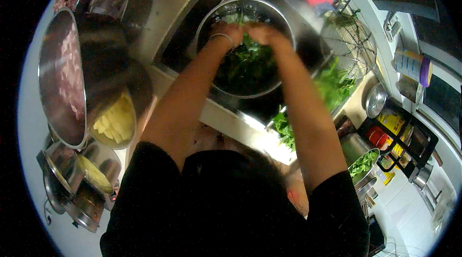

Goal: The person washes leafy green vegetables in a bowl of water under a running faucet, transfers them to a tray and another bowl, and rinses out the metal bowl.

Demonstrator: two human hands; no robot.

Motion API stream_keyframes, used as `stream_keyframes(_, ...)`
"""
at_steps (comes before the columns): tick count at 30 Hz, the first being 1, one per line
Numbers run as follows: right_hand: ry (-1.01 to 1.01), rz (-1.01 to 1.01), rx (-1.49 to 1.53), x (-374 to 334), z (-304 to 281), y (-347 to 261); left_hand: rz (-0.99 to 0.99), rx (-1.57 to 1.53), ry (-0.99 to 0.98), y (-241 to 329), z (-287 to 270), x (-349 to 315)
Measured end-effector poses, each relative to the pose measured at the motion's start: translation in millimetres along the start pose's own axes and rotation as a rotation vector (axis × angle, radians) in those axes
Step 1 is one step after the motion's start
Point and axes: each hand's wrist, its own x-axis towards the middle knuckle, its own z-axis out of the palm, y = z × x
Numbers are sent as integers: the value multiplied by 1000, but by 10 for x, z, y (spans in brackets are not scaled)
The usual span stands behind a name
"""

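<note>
Head view, from the left of 2 side-by-side fisheye cameras, upright and unmirrored. It looks steeply down past the wearer's black-clad torso (226,204), lower centre, toward the left hand (230,34) and right hand (261,34), near the lens, at a round steel basin (283,22). The wide field spans a large steel bowl (48,74), left, to a wire strainer (351,45), right; straight edges bow rimward.

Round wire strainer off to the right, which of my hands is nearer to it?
Your right. The right hand is to the left of the strainer, within the metal basin's rim; the left hand is further left there.
</note>
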Motion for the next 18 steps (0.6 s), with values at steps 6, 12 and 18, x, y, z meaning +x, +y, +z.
stream_keyframes(6,-167,-59,138,-108,259,264,192,127,-179,-78,310,-16)
stream_keyframes(12,-99,-201,131,-352,468,217,324,89,-289,-278,806,185)
stream_keyframes(18,67,161,683,-374,1020,179,309,-136,-277,-562,838,172)
